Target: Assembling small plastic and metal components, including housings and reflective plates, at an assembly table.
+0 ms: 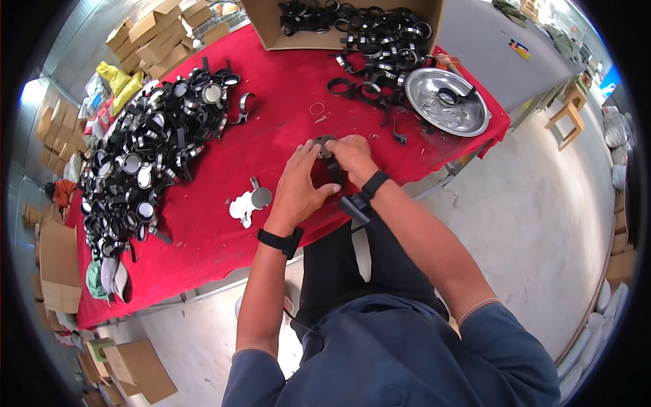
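An open brown cardboard box point(271, 30) sits at the far edge of the red-cloth-covered worktop point(271, 129), black ring parts spilling from its mouth. Flat brown cartons point(159, 37) are stacked beyond the far left corner, with yellow plastic bags point(122, 81) beside them; more brown boxes point(139, 370) lie on the floor at lower left.

Both hands meet at the near edge of the worktop around a small black ring-shaped clamp with a strap point(327, 150). The left hand point(298, 186) has its fingers curled against the piece from the left side; the right hand point(352, 157) has its fingers clenched over it from the right. The ring lies at the far end and its black strap runs back toward the person, mostly hidden between the hands.

A large heap of black rings with mirror discs point(146, 156) fills the worktop's left side, and a round shiny metal dish point(447, 102) stands to the right.
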### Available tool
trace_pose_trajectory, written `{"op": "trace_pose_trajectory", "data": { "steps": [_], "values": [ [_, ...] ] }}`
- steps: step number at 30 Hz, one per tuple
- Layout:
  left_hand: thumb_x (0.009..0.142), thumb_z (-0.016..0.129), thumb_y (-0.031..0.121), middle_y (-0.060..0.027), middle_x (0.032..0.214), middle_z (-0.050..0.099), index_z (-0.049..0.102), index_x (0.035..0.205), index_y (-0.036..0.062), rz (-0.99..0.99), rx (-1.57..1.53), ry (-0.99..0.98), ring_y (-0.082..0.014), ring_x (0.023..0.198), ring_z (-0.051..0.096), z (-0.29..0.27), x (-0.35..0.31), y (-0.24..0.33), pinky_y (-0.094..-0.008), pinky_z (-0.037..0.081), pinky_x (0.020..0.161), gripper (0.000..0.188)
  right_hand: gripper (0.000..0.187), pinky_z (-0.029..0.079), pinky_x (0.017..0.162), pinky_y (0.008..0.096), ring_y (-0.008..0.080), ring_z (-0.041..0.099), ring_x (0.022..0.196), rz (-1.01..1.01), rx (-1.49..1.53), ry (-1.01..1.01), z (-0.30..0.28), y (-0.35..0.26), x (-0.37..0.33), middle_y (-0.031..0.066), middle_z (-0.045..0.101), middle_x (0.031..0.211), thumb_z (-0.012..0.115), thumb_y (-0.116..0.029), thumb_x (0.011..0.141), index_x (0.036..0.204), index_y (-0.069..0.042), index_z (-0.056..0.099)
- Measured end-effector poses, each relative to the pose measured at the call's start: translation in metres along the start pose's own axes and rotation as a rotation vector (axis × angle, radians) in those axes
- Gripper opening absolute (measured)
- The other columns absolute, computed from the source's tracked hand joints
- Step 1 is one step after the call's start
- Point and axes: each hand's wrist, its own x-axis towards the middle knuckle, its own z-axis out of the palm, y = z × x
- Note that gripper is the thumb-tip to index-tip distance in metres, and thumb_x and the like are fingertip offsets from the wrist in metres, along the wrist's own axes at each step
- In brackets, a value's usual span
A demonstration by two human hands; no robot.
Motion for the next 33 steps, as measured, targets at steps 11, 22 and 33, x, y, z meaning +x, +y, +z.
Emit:
{"op": "trace_pose_trajectory", "data": {
  "steps": [11,22,33],
  "values": [
    [0.081,0.089,0.008,-0.0209,0.148,0.063,0.062,0.147,0.0019,0.003,0.018,0.042,-0.0418,0.139,0.059,0.014,0.0,-0.023,-0.0484,0.048,0.118,0.071,0.029,0.063,0.062,0.0335,0.02,0.078,0.077,0.097,0.168,-0.122,-0.018,-0.021,-0.034,0.0147,0.078,0.089,0.071,-0.023,0.103,0.108,0.005,0.076],
    [0.08,0.087,0.003,-0.0191,0.145,0.064,0.067,0.141,0.0008,-0.087,-0.076,0.006,-0.0384,0.132,0.065,0.012,0.012,-0.018,-0.0438,0.053,0.114,0.065,0.023,0.061,0.089,0.0506,0.0408,0.077,0.097,-0.416,-0.712,0.118,-0.101,-0.014,0.004,0.0198,0.079,0.099,0.078,-0.014,0.089,0.111,-0.007,0.081],
    [0.079,0.087,0.004,-0.0196,0.146,0.064,0.066,0.143,0.0019,-0.093,-0.089,0.001,-0.0389,0.132,0.065,0.015,0.015,-0.017,-0.0435,0.052,0.115,0.067,0.013,0.06,0.084,0.0535,0.0453,0.073,0.089,-0.666,-0.764,0.113,-0.113,0.0,0.014,0.0238,0.072,0.097,0.072,-0.012,0.097,0.108,-0.004,0.074]
  ]
}}
